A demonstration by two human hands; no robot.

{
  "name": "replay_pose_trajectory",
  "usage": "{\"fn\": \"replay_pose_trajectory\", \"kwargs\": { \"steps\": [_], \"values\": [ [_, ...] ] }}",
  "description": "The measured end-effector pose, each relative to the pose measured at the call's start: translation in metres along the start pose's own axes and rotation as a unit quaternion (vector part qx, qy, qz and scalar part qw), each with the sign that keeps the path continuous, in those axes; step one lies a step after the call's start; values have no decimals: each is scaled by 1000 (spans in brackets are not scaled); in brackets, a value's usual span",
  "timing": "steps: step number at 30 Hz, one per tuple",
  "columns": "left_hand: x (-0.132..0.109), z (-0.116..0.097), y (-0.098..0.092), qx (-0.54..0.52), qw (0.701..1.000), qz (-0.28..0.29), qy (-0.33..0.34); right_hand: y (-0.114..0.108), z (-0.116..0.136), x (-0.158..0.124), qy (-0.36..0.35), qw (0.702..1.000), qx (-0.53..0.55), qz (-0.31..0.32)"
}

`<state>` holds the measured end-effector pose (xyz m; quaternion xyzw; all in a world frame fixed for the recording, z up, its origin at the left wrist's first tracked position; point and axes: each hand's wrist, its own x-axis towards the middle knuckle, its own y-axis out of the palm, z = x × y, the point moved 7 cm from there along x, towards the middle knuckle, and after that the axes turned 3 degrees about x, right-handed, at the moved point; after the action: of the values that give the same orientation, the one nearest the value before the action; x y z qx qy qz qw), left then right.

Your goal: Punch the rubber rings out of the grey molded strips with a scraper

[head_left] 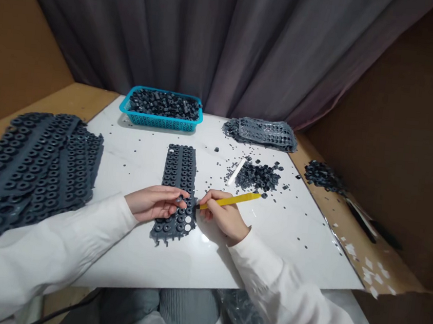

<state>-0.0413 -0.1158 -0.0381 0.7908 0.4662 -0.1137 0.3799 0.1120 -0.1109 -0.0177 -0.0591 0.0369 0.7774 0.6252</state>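
Observation:
A dark grey rubber sheet (179, 171) with rows of raised rings lies lengthwise in front of me on the white board. White round openings show at its lower right and one at its top left. Over the sheet's middle, my left hand (156, 203) pinches a small dark rubber piece (180, 198) between thumb and fingers. My right hand (226, 217) grips a yellow pen-shaped tool (239, 199), its dark tip touching or close to the sheet's right edge. The fingertips partly hide the spot between the hands.
Ringed sheets (42, 159) are stacked at left. A blue basket (161, 121) full of small dark pieces stands behind. To the right are a loose pile (259, 177), a white stick (236, 172), more sheets (268, 133) and, on the brown surface, dark scraps (323, 176) and long tools (361, 221).

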Motion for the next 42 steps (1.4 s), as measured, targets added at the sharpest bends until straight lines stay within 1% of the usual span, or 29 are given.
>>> {"fn": "replay_pose_trajectory", "kwargs": {
  "steps": [2,5,11,16,17,19,20,21,22,23,24,25,26,27,28,29,30,35,36,37,38,39,41,42],
  "values": [
    [1,1,0,-12,1000,6,1,1,-4,2,3,1000,14,15],
    [2,3,-2,-11,1000,0,4,0,-10,1,1,999,20,28],
    [2,6,-2,3,1000,6,24,-1,-14,-2,4,999,23,30],
    [-3,3,-1,9,1000,-23,18,0,-13,-4,4,1000,4,28],
    [-4,0,0,2,999,-30,29,0,-13,-4,2,1000,-3,24],
    [-6,-10,1,-3,996,-43,81,0,-11,-4,-4,1000,-20,18],
    [-8,-16,2,10,992,-50,115,0,-11,-5,-7,999,-28,14],
    [-9,-22,3,47,986,-56,150,0,-11,-5,-9,999,-34,11],
    [-11,-27,5,112,975,-63,180,1,-10,-5,-12,999,-39,11],
    [-12,-31,9,205,955,-65,206,1,-10,-5,-16,999,-43,12],
    [-13,-34,15,313,919,-62,231,1,-10,-5,-19,999,-49,13],
    [-13,-35,22,422,869,-53,254,2,-9,-5,-24,998,-57,17],
    [-13,-35,29,517,810,-39,274,2,-8,-5,-28,997,-67,22],
    [-13,-33,36,589,754,-23,289,3,-8,-5,-32,996,-76,25],
    [-12,-31,41,639,709,-8,298,3,-7,-5,-33,996,-84,27],
    [-11,-30,45,674,676,2,299,3,-7,-5,-33,995,-91,29],
    [-9,-28,47,699,652,6,292,4,-6,-6,-35,994,-99,31],
    [-2,-25,59,790,566,-8,237,6,1,-7,-56,988,-139,29],
    [-1,-25,63,801,552,-10,231,6,2,-7,-60,987,-143,30],
    [0,-24,65,807,545,-10,230,7,2,-7,-62,987,-146,31],
    [1,-23,67,806,545,-9,232,7,3,-7,-64,986,-148,31],
    [2,-22,68,799,552,-6,237,7,3,-7,-65,986,-150,31],
    [4,-22,66,775,579,10,255,7,2,-7,-62,986,-151,31],
    [3,-23,63,756,597,19,267,7,2,-7,-59,987,-150,31]
  ]
}}
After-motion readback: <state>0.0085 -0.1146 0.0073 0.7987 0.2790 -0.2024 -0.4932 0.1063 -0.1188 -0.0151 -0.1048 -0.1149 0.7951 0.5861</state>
